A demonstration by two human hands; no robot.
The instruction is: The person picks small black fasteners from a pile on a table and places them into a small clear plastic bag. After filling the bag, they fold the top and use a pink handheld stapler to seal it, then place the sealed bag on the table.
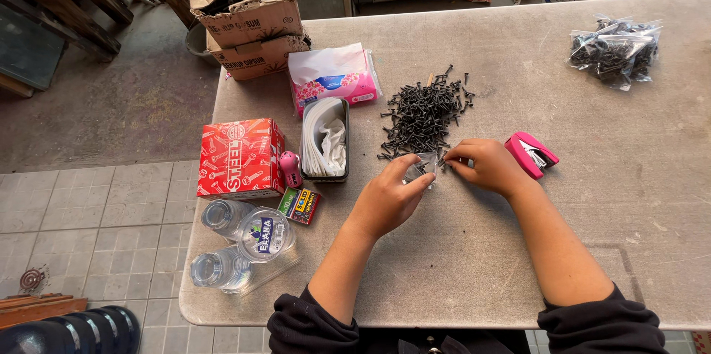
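Observation:
A heap of black screws [424,113] lies in the middle of the grey table [629,198]. My left hand [389,195] pinches a small clear plastic bag [424,168] at the near edge of the heap. My right hand [485,167] is at the bag's mouth with fingertips pinched together, apparently on a screw or two; what it holds is too small to tell. A pink stapler [531,153] lies just right of my right hand.
Filled clear bags of screws [615,50] sit far right. Left of the heap stand a black tray of empty bags [324,139], a pink tissue pack [333,78], a red box [241,159], a small staple box [300,205], plastic water cups [244,239] and torn cardboard boxes [248,13].

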